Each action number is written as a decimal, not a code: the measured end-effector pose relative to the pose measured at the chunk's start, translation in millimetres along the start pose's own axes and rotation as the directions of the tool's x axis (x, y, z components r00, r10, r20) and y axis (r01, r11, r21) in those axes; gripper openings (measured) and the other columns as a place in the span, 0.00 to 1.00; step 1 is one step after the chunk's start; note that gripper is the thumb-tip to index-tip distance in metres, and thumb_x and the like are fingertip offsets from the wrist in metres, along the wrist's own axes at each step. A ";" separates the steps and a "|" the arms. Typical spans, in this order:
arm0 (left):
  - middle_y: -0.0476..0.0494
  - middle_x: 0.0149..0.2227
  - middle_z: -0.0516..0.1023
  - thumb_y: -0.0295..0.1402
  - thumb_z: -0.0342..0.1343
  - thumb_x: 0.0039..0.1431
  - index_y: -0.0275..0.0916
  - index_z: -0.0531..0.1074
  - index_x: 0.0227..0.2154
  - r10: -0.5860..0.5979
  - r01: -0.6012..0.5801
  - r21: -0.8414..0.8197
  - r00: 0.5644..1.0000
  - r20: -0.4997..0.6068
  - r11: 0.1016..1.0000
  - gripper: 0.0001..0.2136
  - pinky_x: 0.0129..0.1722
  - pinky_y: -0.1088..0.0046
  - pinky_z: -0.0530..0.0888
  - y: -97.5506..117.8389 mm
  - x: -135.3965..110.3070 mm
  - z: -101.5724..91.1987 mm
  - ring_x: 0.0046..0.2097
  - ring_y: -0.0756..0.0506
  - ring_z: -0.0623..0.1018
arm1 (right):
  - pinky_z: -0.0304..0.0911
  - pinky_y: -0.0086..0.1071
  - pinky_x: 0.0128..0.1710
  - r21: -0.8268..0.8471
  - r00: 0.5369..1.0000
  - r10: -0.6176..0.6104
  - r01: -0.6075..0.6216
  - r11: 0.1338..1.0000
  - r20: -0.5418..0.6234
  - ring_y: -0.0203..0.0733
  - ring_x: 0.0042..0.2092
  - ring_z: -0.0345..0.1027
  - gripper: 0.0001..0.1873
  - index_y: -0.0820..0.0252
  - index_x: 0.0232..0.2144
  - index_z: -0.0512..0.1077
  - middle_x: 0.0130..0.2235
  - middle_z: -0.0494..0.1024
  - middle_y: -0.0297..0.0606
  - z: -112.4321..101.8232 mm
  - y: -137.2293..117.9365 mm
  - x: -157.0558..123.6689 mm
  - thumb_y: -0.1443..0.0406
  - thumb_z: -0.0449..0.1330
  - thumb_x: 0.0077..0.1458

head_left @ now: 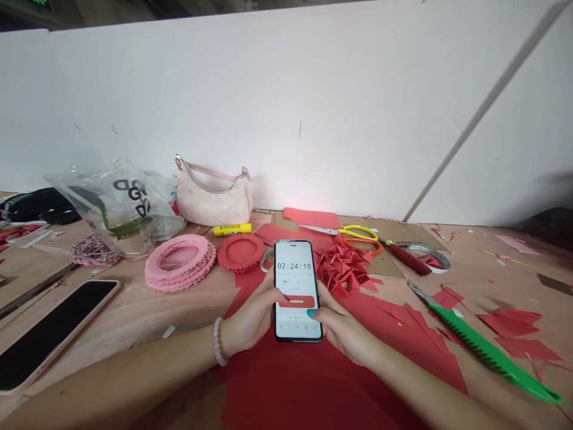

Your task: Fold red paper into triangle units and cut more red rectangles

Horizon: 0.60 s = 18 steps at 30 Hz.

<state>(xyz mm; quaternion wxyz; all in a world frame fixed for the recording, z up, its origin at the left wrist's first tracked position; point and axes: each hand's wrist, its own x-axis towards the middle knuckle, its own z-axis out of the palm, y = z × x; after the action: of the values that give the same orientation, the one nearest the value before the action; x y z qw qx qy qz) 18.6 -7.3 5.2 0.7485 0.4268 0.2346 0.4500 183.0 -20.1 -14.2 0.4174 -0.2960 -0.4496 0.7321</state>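
A smartphone (297, 280) stands upright between my two hands, its lit screen showing "02:24:10" and a red button. My left hand (250, 313), with a beaded bracelet (218, 341) at the wrist, grips its left side, the thumb over the red button. On the right edge my right hand (342, 325) holds it too, a teal-nailed thumb on the lower screen. The other fingers are hidden behind the phone. Below lies red paper (308, 385). Beyond the phone, to the right, is a pile of folded red paper pieces (344, 270).
Pink paper rings (152, 276) and a red one (224, 263) lie left, near a yellow glue stick (232, 229), a handbag (215, 200) and another phone (54, 328). Scissors (358, 232), a tape roll (443, 260), a red-handled tool (409, 258) and a green-handled knife (487, 346) lie right.
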 end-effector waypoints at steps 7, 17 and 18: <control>0.44 0.47 0.70 0.19 0.46 0.48 0.39 0.62 0.48 -0.009 0.009 -0.002 1.000 -0.030 1.000 0.22 0.49 0.62 0.61 -1.1 1.2 -0.1 0.52 0.40 0.65 | 0.53 0.40 0.52 0.046 1.000 0.019 -0.019 0.999 0.001 0.43 0.56 0.56 0.28 0.47 0.53 0.56 0.55 0.65 0.30 2.7 -2.6 0.5 0.72 0.52 0.50; 0.45 0.47 0.70 0.20 0.48 0.50 0.42 0.61 0.50 -0.024 0.023 -0.056 0.999 -0.026 0.998 0.23 0.47 0.64 0.63 -2.8 0.1 -0.4 0.50 0.42 0.67 | 0.50 0.44 0.54 -0.055 1.000 -0.022 0.023 0.998 0.001 0.44 0.57 0.53 0.30 0.45 0.53 0.56 0.56 0.63 0.30 -2.6 2.0 0.3 0.73 0.53 0.49; 0.45 0.47 0.71 0.20 0.48 0.50 0.43 0.60 0.51 -0.027 0.026 -0.059 0.999 -0.025 0.998 0.24 0.47 0.64 0.64 -2.6 0.0 0.0 0.50 0.42 0.68 | 0.50 0.45 0.54 -0.062 1.000 -0.019 0.019 0.998 0.005 0.44 0.57 0.53 0.30 0.45 0.54 0.55 0.56 0.62 0.30 -2.3 1.3 0.1 0.73 0.53 0.49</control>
<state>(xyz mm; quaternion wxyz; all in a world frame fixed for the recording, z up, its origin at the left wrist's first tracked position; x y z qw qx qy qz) 19.9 -7.9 3.0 0.7637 0.3957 0.2363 0.4521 184.3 -19.4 -16.4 0.4140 -0.3028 -0.4757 0.7145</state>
